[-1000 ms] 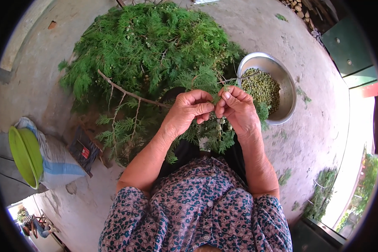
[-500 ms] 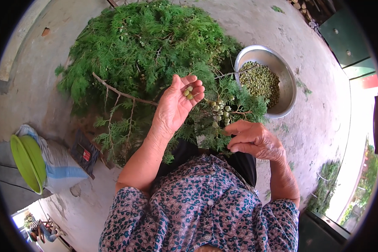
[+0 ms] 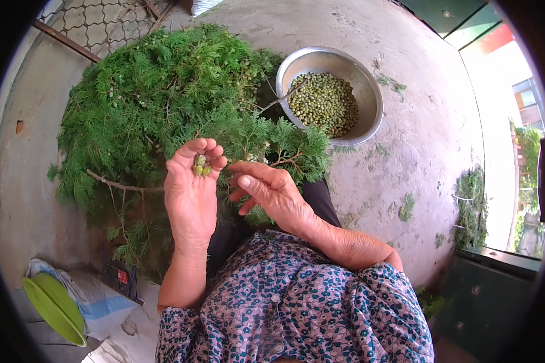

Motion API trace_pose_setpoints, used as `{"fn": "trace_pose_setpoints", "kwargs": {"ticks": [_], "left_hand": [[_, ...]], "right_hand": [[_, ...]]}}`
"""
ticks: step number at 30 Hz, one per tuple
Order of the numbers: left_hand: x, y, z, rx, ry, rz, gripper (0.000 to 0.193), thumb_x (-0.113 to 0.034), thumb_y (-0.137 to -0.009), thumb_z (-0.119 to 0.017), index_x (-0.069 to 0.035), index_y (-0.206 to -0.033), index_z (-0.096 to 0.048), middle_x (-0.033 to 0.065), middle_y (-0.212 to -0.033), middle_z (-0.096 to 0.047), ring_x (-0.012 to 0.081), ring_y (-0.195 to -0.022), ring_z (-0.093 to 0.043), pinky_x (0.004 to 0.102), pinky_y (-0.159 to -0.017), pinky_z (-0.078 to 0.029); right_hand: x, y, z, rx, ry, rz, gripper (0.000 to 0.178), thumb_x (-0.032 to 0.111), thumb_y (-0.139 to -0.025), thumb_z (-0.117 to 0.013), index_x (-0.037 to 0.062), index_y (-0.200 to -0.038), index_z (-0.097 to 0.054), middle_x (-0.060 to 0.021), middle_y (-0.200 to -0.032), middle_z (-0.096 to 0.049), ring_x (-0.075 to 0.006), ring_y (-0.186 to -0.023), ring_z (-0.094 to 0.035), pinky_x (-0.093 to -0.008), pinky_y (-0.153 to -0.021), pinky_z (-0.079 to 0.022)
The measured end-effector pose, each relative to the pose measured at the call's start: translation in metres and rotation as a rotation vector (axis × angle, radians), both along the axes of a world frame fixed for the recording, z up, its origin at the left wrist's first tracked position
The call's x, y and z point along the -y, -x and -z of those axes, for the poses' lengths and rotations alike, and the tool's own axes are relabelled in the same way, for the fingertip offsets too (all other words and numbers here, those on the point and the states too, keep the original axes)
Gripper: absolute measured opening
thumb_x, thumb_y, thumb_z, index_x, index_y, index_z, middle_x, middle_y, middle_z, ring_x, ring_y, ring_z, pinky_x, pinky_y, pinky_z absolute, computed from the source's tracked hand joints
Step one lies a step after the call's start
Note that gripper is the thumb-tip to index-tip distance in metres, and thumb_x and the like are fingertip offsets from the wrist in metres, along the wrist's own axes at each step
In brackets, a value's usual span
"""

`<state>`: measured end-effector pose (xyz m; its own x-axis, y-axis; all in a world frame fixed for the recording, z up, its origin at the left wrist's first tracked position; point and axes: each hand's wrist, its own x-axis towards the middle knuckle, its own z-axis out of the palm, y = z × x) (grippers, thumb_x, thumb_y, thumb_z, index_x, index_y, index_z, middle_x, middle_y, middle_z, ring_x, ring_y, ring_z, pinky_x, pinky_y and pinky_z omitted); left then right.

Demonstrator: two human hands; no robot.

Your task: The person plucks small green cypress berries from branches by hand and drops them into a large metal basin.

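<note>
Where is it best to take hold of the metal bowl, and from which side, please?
The metal bowl is probably best gripped by its rim, coming from the person's right. The round edge there is exposed, and the small green cones leave the right inner wall bare, whereas a twig crosses the left rim and green sprigs lie close by.

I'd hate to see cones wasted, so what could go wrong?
A few cones lie loose in the open left hand and might roll out if it tips or the nearby right hand bumps it. A twig reaches over the bowl, so tugging it could perhaps jar the bowl.
</note>
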<state>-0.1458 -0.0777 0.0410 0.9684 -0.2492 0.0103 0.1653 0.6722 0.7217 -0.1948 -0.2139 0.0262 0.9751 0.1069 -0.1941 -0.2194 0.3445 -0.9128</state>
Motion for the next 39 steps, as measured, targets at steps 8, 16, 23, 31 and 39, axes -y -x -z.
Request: {"fn": "trace_pose_setpoints", "kwargs": {"ticks": [8,16,23,31,39], "left_hand": [[0.025,0.025,0.003,0.331,-0.569,0.192,0.047,-0.044,-0.088,-0.048,-0.001,-0.108,-0.053,0.0017,-0.108,-0.05,0.0052,-0.072,-0.048,0.0178,-0.062,-0.041],[0.025,0.021,0.01,0.265,-0.436,-0.029,0.045,-0.039,-0.091,-0.044,0.003,-0.105,-0.053,0.0126,-0.106,-0.056,0.0205,-0.1,-0.053,0.035,-0.093,-0.038],[0.0,0.018,0.009,0.159,-0.536,-0.229,0.02,-0.015,-0.09,-0.051,0.001,-0.1,-0.057,0.0068,-0.094,-0.061,0.0121,-0.083,-0.057,0.0242,-0.074,-0.044],[-0.011,0.023,0.027,0.643,-1.309,-0.373,0.013,0.002,-0.077,-0.061,-0.001,-0.089,-0.058,0.0106,-0.081,-0.058,0.0245,-0.063,-0.058,0.0294,-0.058,-0.048],[-0.013,0.045,0.038,0.645,-1.422,-0.197,0.013,-0.009,-0.08,-0.062,-0.001,-0.09,-0.059,0.0094,-0.074,-0.061,0.0216,-0.063,-0.061,0.0294,-0.052,-0.047]], "right_hand": [[0.002,0.0,0.01,-0.123,-0.659,0.107,0.042,0.042,-0.094,-0.035,0.0045,-0.093,-0.054,-0.0055,-0.083,-0.056,-0.0145,-0.073,-0.054,-0.0265,-0.058,-0.042],[0.034,-0.011,-0.003,-0.306,-0.596,0.26,0.04,0.034,-0.095,-0.037,-0.0034,-0.101,-0.051,-0.0121,-0.093,-0.056,-0.0211,-0.078,-0.055,-0.0333,-0.066,-0.046],[0.142,-0.046,0.003,0.069,-0.943,0.675,0.067,0.028,-0.094,-0.037,-0.0137,-0.13,0.002,-0.0323,-0.136,-0.013,-0.0387,-0.128,-0.022,-0.0449,-0.105,-0.03],[0.087,-0.022,0.013,0.035,0.0,0.444,0.015,0.008,-0.087,-0.053,-0.0016,-0.096,-0.061,-0.0075,-0.079,-0.062,-0.0119,-0.06,-0.057,-0.022,-0.049,-0.045],[0.061,-0.034,0.028,0.481,1.056,0.318,0.016,0.004,-0.071,-0.064,0.0065,-0.088,-0.064,-0.0098,-0.08,-0.058,-0.0249,-0.074,-0.056,-0.0313,-0.065,-0.045]]}}
